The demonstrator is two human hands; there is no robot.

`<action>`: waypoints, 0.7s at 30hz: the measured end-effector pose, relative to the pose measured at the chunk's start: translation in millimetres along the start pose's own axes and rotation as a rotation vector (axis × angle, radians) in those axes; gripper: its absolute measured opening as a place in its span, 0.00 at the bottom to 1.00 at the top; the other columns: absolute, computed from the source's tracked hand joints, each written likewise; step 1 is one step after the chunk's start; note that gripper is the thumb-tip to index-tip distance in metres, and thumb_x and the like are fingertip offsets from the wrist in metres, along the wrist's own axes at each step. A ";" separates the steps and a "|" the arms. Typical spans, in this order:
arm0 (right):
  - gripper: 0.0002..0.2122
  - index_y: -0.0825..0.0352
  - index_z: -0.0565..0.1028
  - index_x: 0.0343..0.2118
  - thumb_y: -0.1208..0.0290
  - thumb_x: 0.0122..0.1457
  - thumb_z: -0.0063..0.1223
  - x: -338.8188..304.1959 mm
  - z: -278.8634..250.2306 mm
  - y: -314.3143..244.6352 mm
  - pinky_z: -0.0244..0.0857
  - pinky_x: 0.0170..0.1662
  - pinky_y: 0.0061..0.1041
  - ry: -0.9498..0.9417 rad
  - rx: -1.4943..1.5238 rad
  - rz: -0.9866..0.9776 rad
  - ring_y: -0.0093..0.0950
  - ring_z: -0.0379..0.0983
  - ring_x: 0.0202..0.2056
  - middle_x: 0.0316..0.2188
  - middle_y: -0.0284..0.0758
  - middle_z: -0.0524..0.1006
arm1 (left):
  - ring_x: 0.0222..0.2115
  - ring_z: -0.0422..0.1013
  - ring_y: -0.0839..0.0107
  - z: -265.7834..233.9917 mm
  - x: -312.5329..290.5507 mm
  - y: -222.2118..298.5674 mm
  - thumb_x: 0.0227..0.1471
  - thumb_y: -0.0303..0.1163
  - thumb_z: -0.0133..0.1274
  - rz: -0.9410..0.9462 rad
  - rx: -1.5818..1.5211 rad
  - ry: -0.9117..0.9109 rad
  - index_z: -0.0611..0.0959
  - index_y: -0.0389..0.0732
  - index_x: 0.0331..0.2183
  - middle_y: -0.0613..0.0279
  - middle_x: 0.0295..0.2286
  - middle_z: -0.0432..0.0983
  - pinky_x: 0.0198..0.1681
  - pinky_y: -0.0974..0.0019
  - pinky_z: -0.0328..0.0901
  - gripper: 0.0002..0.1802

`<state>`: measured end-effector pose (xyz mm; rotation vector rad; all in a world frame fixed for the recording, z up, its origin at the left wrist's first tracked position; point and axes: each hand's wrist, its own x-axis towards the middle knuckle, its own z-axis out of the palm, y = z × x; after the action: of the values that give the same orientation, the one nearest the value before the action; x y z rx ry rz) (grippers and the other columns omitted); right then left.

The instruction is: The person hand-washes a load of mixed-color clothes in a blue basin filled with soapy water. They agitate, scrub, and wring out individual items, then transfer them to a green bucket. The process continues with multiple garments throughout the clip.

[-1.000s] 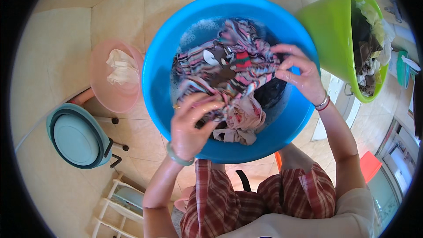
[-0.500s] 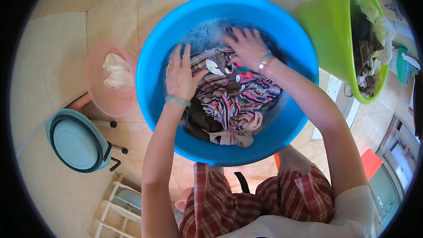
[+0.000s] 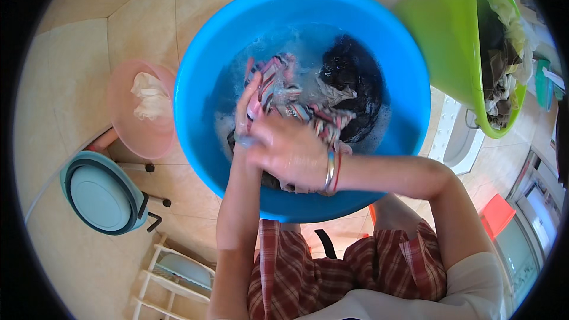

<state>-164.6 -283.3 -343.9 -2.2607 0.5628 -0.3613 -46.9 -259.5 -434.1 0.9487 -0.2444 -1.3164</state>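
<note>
A large blue basin (image 3: 394,35) holds sudsy water and wet laundry. Inside it, a striped pink, grey and black garment (image 3: 323,120) is bunched up and partly lifted. My left hand (image 3: 244,109) is at its left end, its fingers against the raised cloth and seemingly gripping it. Crossing in front, my right hand (image 3: 290,151) lies over the left wrist and the near part of the garment; motion smears its fingers, so their grip cannot be made out. Dark cloth (image 3: 352,74) lies soaked at the basin's right side.
A tilted green bucket (image 3: 438,24) full of clothes stands at the right, touching or close to the basin. At the left are a pink basin (image 3: 148,139) with white cloth and a folded teal basin (image 3: 98,192). A white rack (image 3: 172,284) stands at lower left.
My hands were spread flat on the striped garment. Now the garment is gathered up toward the left, my right hand has swung across to the left wrist, and dark cloth shows at right.
</note>
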 end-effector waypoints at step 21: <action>0.08 0.56 0.77 0.21 0.62 0.52 0.54 64.6 0.8 105.7 0.70 0.25 0.35 0.276 -0.166 0.129 0.35 0.76 0.24 0.23 0.32 0.77 | 0.42 0.73 0.67 13.4 -13.7 -6.9 0.63 0.48 0.43 -0.215 -0.208 0.231 0.76 0.43 0.46 0.60 0.42 0.76 0.48 0.62 0.68 0.21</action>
<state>-138.5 -379.6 -417.3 -2.3328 0.9057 -0.5846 -64.4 -253.0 -425.9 0.9574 0.1743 -1.3833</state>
